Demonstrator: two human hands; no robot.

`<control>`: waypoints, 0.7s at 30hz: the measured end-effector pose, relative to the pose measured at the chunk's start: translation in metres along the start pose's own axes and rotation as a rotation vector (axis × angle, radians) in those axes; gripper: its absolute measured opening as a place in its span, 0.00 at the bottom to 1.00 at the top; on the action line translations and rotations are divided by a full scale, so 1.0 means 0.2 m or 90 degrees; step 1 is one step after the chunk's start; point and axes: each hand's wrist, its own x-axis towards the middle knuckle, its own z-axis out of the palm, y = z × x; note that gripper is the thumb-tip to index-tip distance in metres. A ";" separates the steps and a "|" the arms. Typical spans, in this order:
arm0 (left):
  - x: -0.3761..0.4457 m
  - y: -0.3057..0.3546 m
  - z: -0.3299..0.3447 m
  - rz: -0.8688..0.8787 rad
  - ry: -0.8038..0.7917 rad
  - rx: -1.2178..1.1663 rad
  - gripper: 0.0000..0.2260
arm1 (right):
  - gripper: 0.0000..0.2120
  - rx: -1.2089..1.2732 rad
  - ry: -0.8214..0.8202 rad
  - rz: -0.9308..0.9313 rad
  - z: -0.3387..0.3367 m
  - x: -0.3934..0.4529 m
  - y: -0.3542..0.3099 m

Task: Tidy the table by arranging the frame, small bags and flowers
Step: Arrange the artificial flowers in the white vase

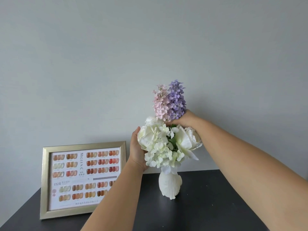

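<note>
The pink and purple flower spikes [170, 100] stand upright above the white blooms [166, 144] in the white ceramic vase [170, 185], mid dark table. My right hand [185, 120] pinches their base; my left hand [137, 150] cups the blooms, open.

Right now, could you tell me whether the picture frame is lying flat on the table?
No, the picture frame stands upright on the dark table, left of the white vase, its front facing the camera.

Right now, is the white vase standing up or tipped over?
Standing up. The white vase sits base-down on the dark table, flowers rising from its top.
</note>
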 end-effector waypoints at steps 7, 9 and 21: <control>0.00 0.01 0.01 0.047 0.049 0.016 0.16 | 0.22 -0.033 0.095 0.038 0.00 0.03 0.05; 0.00 0.01 0.01 0.051 0.053 0.017 0.15 | 0.16 -0.058 0.103 0.035 0.00 0.04 0.05; -0.02 0.01 0.03 0.025 0.099 0.026 0.07 | 0.12 -0.360 0.053 -0.060 0.04 0.07 -0.02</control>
